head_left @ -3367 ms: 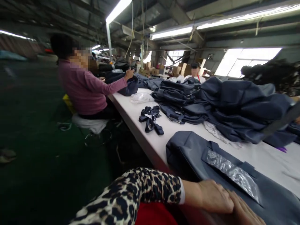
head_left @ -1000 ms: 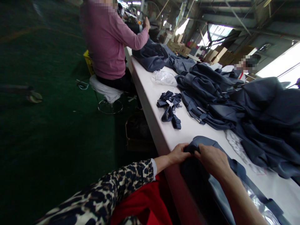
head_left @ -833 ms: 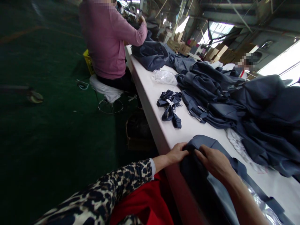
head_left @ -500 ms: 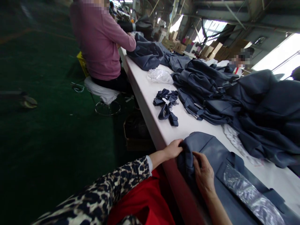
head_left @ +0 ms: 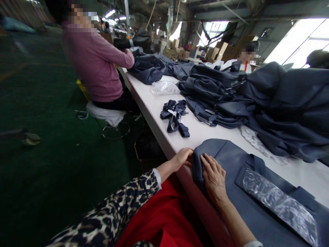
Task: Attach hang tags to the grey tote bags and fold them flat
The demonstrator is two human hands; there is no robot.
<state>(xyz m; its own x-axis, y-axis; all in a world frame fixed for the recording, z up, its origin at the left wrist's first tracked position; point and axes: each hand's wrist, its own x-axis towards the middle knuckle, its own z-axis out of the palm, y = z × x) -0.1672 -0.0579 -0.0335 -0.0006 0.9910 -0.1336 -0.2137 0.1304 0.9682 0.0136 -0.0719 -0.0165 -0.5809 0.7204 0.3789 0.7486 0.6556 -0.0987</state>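
I'm pressing my right hand (head_left: 214, 178) down on the folded corner (head_left: 197, 164) of a dark blue bag (head_left: 257, 223) that's lying at the table's edge, and my left hand (head_left: 181, 159) is curling against that same fold from the near side. My hands are just apart, with the fold between them, and I can't tell whether either one is really gripping or only pressing. A silvery plastic packet (head_left: 279, 202) is lying across the bag, beyond my right hand. The white table (head_left: 205, 137) is also holding a bundle of straps (head_left: 174, 118) and a big pile of bags (head_left: 282, 103). The risk, I'd judge, is the bag sliding over the edge onto the red cloth (head_left: 159, 219) in my lap if I'm pulling it toward me. The fold could also spring open if my fingers ease, and the packet could slide off.
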